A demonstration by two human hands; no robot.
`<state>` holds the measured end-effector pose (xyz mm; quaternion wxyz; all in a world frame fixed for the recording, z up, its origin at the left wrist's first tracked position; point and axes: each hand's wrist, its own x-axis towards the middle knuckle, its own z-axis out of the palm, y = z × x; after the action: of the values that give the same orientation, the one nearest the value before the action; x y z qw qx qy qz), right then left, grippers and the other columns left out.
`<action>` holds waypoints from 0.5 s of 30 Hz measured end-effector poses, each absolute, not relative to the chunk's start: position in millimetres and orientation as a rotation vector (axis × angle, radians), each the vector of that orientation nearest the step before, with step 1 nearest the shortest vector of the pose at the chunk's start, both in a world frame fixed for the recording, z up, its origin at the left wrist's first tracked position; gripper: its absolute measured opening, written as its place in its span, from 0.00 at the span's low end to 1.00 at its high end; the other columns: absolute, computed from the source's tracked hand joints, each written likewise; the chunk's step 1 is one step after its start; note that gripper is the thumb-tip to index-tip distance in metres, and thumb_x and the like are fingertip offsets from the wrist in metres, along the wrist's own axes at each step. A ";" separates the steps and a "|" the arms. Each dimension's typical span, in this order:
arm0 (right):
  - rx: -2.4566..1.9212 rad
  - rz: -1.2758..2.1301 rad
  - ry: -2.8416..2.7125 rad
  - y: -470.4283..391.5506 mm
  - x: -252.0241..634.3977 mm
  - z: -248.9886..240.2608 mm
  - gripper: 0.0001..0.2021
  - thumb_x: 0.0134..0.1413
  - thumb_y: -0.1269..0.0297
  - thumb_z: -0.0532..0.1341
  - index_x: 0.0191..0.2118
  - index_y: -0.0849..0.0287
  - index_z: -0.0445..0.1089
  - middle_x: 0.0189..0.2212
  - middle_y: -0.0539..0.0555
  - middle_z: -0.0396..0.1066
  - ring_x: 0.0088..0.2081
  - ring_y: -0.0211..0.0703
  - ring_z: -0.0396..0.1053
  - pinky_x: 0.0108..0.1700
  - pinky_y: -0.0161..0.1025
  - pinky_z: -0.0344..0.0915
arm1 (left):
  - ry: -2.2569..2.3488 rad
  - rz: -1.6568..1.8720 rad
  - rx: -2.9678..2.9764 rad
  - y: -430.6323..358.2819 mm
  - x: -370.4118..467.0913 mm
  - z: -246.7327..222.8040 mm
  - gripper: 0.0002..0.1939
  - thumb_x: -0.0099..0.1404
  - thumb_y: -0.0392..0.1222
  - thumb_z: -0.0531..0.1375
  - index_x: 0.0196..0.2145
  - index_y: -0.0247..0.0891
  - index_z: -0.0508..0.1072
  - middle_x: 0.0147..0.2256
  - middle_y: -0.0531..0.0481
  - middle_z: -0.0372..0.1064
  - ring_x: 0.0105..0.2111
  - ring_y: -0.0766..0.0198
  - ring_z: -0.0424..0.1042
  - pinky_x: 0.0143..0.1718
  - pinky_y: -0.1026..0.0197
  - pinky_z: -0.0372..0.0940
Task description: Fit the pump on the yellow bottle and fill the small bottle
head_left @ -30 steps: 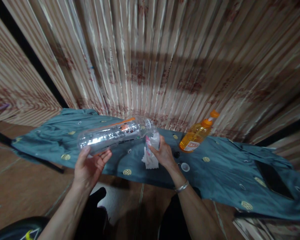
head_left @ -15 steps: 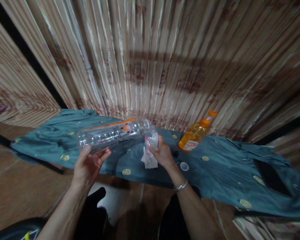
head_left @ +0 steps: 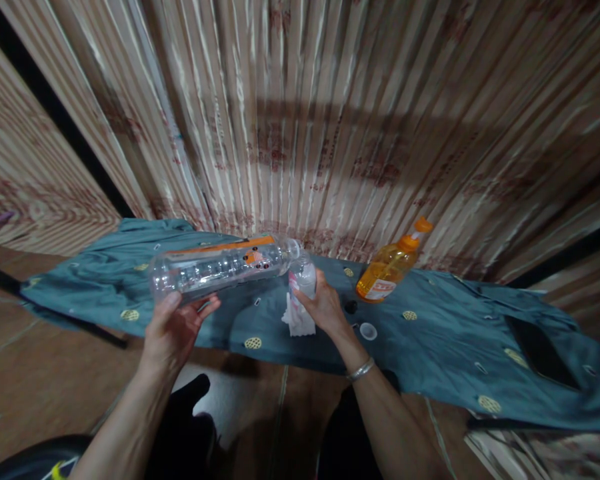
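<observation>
My left hand (head_left: 177, 327) holds a large clear plastic bottle (head_left: 220, 268) with an orange label near its base. That bottle lies almost level, its neck pointing right. Its mouth meets the top of a small clear bottle (head_left: 304, 277) with a pinkish label. My right hand (head_left: 325, 303) is wrapped round the small bottle, which stands upright on the cloth. White tissue (head_left: 300, 323) lies at its foot. Whether any liquid passes between the two mouths I cannot make out.
A pump bottle of amber liquid (head_left: 387, 267) with an orange top stands to the right. Near it lie a small black cap (head_left: 351, 307) and a translucent white cap (head_left: 369, 331). A dark phone (head_left: 543, 350) rests on the teal cloth (head_left: 445, 347). A pleated curtain (head_left: 300, 133) hangs behind.
The large bottle's base has shifted slightly left and down with my left hand. My right hand and the small bottle stay in place.
</observation>
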<state>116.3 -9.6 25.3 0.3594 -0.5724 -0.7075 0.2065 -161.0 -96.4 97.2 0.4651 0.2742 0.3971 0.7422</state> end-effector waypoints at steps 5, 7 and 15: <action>-1.489 0.545 -1.826 -10.3 116.0 27.1 0.34 0.64 0.58 0.69 0.71 0.61 0.62 0.59 0.66 0.81 0.60 0.64 0.81 0.61 0.56 0.76 | 0.865 1.904 0.679 -93.7 -157.1 99.6 0.33 0.43 0.45 0.81 0.48 0.47 0.80 0.35 0.50 0.84 0.28 0.52 0.82 0.30 0.54 0.80; -1.469 0.534 -1.819 -10.4 116.2 27.1 0.34 0.63 0.57 0.70 0.71 0.59 0.63 0.59 0.65 0.81 0.61 0.63 0.80 0.62 0.56 0.76 | 0.835 1.932 0.684 -92.7 -155.8 100.2 0.35 0.43 0.41 0.80 0.51 0.47 0.79 0.37 0.49 0.85 0.28 0.52 0.82 0.29 0.54 0.79; -1.458 0.515 -1.844 -11.8 116.5 29.1 0.34 0.62 0.57 0.71 0.70 0.59 0.64 0.61 0.66 0.79 0.63 0.62 0.78 0.64 0.56 0.75 | 0.852 1.871 0.793 -95.0 -164.8 97.5 0.43 0.46 0.43 0.80 0.60 0.50 0.76 0.45 0.50 0.85 0.32 0.51 0.83 0.34 0.52 0.80</action>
<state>116.5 -11.8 29.1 0.3591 -0.5654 -0.7151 0.1998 -164.8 -95.0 97.5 0.4520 0.3209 0.3449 0.7575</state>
